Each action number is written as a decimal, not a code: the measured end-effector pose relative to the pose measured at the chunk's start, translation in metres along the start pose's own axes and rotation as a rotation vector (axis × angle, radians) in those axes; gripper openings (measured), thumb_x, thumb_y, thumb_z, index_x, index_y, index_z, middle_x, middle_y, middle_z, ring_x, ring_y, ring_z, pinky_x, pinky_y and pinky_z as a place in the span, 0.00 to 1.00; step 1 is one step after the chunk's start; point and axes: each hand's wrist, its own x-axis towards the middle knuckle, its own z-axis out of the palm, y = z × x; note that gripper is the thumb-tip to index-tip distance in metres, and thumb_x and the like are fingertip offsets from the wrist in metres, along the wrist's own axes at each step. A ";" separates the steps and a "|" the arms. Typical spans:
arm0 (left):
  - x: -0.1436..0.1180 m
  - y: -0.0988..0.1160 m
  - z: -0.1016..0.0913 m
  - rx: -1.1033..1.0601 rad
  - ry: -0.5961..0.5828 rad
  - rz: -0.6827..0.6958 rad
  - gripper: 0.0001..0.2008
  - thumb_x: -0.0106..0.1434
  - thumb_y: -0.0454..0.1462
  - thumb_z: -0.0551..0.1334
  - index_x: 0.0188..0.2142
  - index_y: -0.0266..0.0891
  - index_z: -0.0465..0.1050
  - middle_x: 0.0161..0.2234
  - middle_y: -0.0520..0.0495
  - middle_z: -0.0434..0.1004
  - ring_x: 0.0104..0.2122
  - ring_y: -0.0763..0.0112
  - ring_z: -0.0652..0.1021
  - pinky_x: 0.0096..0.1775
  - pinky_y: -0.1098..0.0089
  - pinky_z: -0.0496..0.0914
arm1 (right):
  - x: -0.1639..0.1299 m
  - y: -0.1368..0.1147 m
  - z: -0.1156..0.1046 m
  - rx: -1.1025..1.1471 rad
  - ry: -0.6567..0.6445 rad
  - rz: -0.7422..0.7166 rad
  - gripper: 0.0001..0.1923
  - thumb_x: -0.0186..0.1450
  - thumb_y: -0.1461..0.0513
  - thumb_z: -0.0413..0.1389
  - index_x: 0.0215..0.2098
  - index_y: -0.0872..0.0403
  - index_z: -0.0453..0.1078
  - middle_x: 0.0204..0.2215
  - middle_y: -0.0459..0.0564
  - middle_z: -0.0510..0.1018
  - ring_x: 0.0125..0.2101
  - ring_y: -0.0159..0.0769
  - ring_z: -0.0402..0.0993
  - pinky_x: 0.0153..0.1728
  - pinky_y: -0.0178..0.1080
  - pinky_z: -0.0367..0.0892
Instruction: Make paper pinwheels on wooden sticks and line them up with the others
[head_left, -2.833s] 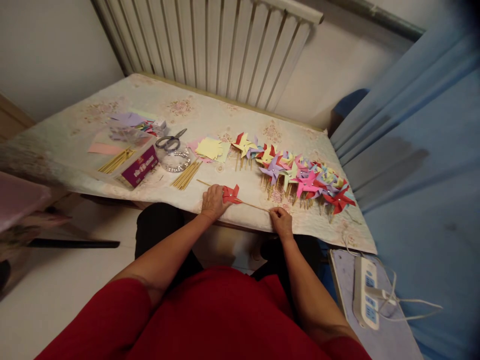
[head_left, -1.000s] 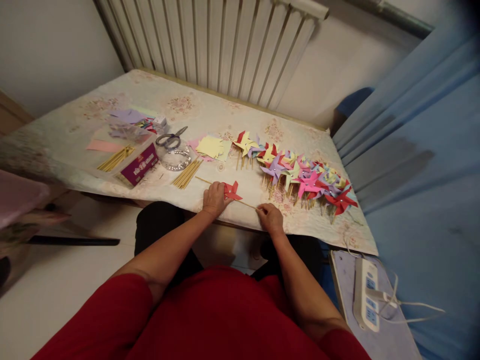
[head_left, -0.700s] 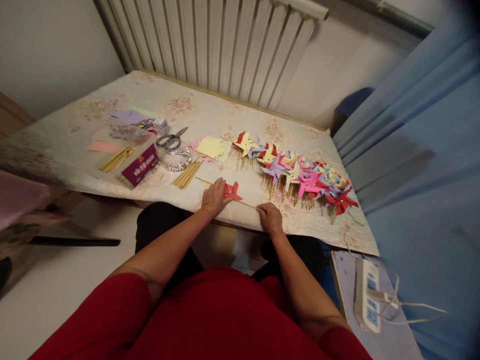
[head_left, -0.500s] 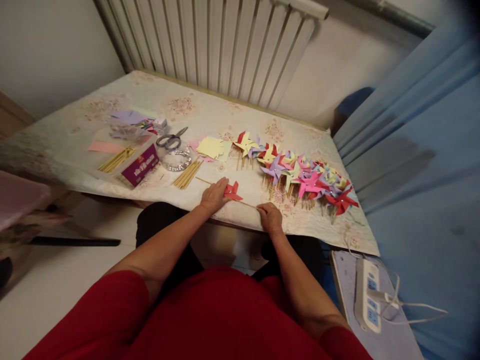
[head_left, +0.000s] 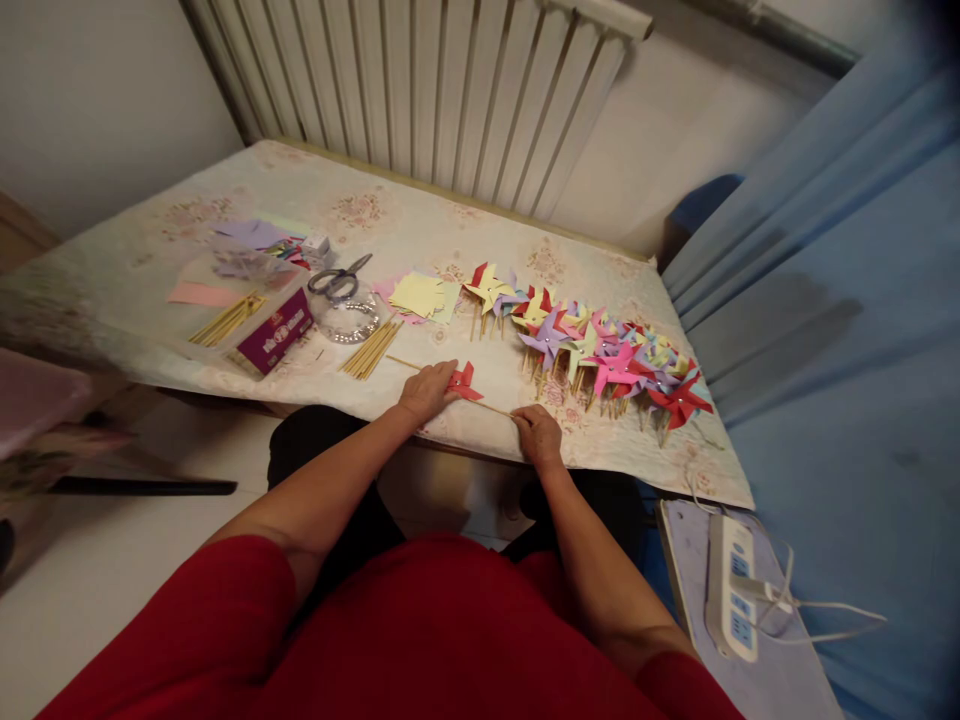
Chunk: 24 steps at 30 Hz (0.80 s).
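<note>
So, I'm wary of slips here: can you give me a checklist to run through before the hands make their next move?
1. Left hand at the red pinwheel: ok, fingers at its left side.
2. Right hand on the thin stick: ok, fingertips at its right end.
3. Red pinwheel firmly fixed to the stick: cannot tell, the join is too small to see.
4. A hand free: not ok, both are occupied.
5. Scissors away from the hands: ok, they lie beyond the loose sticks.
6. Grouped pinwheels apart from the right hand: ok, a gap shows.
</note>
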 end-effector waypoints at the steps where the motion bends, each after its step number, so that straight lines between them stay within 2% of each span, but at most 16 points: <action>1: 0.000 0.000 0.000 -0.003 0.001 -0.001 0.31 0.65 0.49 0.61 0.64 0.46 0.59 0.58 0.40 0.70 0.53 0.54 0.72 0.47 0.62 0.67 | 0.000 0.000 0.000 0.001 -0.001 0.002 0.11 0.67 0.60 0.53 0.34 0.48 0.78 0.34 0.48 0.78 0.39 0.38 0.73 0.41 0.37 0.66; 24: 0.001 0.005 0.000 0.019 -0.010 -0.054 0.30 0.66 0.49 0.59 0.64 0.43 0.58 0.59 0.40 0.70 0.53 0.52 0.72 0.45 0.60 0.68 | -0.001 -0.002 0.000 -0.032 -0.001 0.003 0.11 0.67 0.60 0.53 0.33 0.48 0.77 0.34 0.48 0.78 0.38 0.38 0.72 0.39 0.37 0.65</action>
